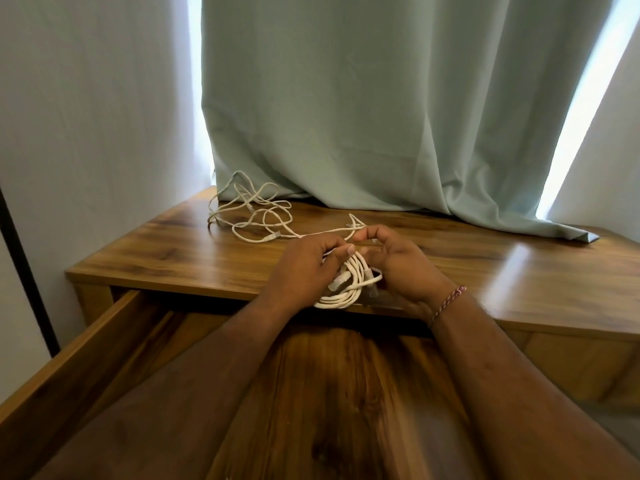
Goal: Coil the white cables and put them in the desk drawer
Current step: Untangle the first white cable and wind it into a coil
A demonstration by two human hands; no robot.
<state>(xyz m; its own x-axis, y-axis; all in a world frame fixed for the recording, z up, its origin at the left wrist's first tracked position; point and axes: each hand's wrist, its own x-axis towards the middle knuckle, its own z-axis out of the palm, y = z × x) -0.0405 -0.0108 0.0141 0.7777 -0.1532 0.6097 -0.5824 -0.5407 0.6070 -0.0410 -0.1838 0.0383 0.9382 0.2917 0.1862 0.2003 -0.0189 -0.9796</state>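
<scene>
A coil of white cable hangs between my two hands over the desk's front edge. My left hand grips the loops from the left. My right hand holds the coil from the right and pinches a strand at its fingertips. That strand runs left across the desk to a loose tangle of white cable lying at the back left, near the curtain. Below my forearms the wooden desk drawer stands pulled open, and its brown floor shows between my arms.
A pale green curtain hangs behind the wooden desk and its hem rests on the desktop at the back right. A white wall is at the left, with a dark vertical bar beside the drawer.
</scene>
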